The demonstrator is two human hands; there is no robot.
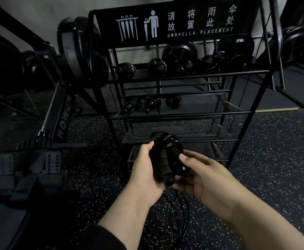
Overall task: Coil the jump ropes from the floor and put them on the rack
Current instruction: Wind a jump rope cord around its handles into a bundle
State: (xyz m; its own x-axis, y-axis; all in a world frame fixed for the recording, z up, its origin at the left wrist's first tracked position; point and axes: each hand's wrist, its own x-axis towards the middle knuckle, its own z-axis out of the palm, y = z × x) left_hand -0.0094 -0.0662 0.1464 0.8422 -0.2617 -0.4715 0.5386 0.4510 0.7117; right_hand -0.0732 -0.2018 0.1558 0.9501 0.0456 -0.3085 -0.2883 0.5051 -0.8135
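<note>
We look down at a dark speckled floor (274, 159) in a dim gym. On the left lies a rower (60, 120), its rail running toward a round black flywheel. Straight ahead stands a black wire rack (246, 112) with several shelves, topped by a sign (174, 24) reading "UMBRELLA PLACEMENT". Coiled ropes with black handles sit on the upper shelf (165, 66) and on the middle shelf (153, 103).

In front of the rack's lower shelves, our two hands hold a jump rope (167, 156) above the floor. It is a black bundle: glossy cord wound around two foam handles lying side by side. Our left hand (145, 170) grips the bundle from the left, fingers curled behind it and thumb on top. Our right hand (201, 179) holds it from the right, thumb pressed against a handle, fingers wrapped underneath. A loose length of cord (180, 213) hangs down between our wrists.
</note>
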